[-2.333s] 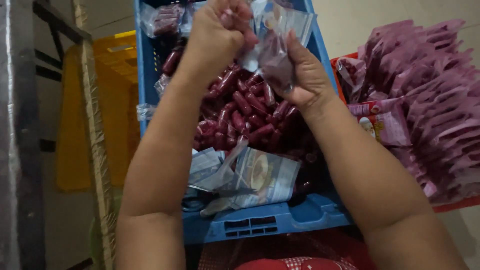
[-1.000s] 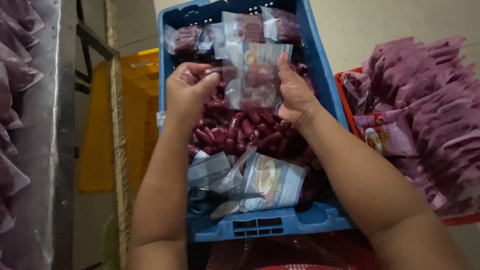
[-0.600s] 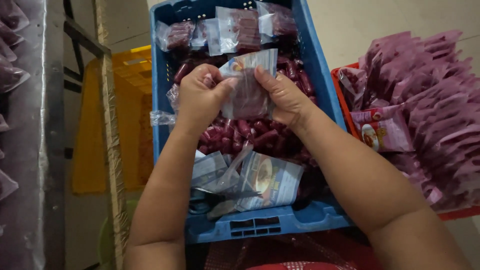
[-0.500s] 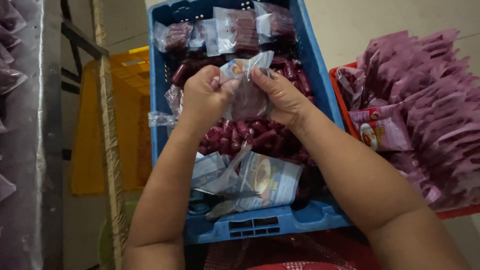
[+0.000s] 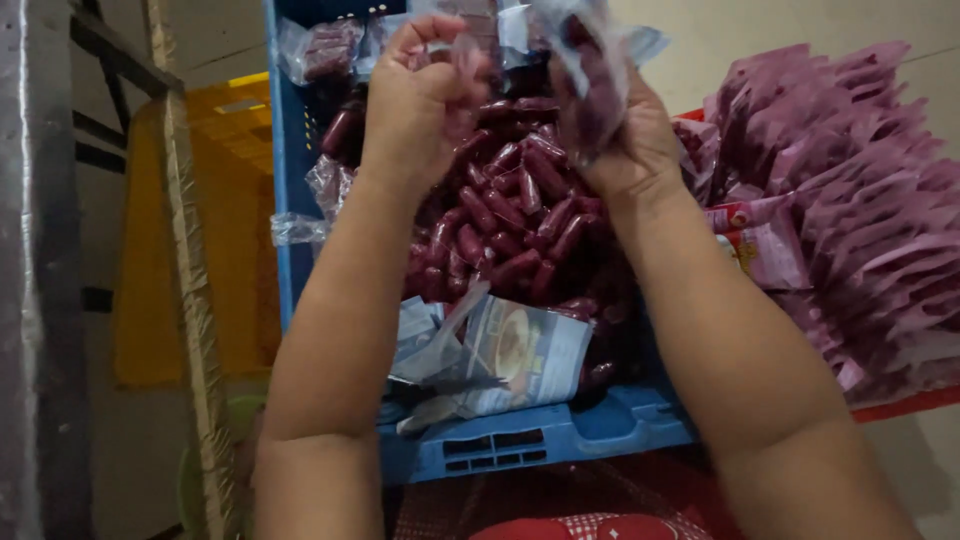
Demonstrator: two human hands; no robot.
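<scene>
The right hand [image 5: 630,140] is clamped on a clear plastic pouch [image 5: 590,70] partly filled with dark red sausages, raised over the blue crate [image 5: 540,440]. The left hand [image 5: 420,100] is curled closed, fingertips pinching the pouch's blurred upper edge. The crate holds loose red sausages [image 5: 510,210], filled pouches at the far end and empty printed pouches [image 5: 500,355] nearest. Purple packets [image 5: 850,200] lie stacked to the right.

Clear plastic bag [image 5: 590,75] of dark red sausages, crumpled, held upright above crate.
</scene>
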